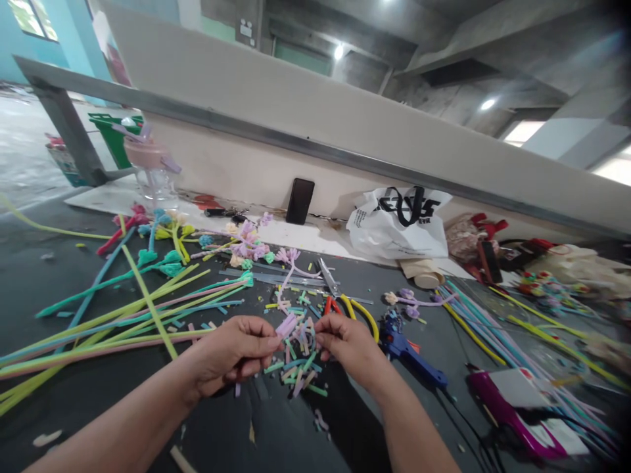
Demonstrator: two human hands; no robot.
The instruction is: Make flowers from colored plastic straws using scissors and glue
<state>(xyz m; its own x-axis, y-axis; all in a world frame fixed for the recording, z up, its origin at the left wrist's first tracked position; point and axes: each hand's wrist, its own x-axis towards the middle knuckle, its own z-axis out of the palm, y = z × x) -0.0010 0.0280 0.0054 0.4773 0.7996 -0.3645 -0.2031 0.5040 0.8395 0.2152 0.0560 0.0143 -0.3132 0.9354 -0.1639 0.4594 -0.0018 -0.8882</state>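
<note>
Over the dark tabletop, my left hand (246, 348) pinches a small bundle of short lilac pipe cleaner pieces (286, 324) between thumb and fingers. Just to its right, my right hand (348, 345) is closed in a pinch beside a small pale curled piece. Whether that piece sits in its fingertips I cannot make out. Beneath both hands lies a pile of short pastel pipe cleaner cuttings (296, 378). Scissors (329, 277) with red and yellow handles lie behind my right hand, their blades pointing away. A blue glue gun (411, 358) rests to the right of that hand.
Long pipe cleaners (123, 322) and finished fluffy flower stems (249, 242) cover the left side. A phone (300, 201) leans on the back panel, near a white plastic bag (399, 226) and a clear cup (155, 187). A magenta device (517, 414) with cables sits right.
</note>
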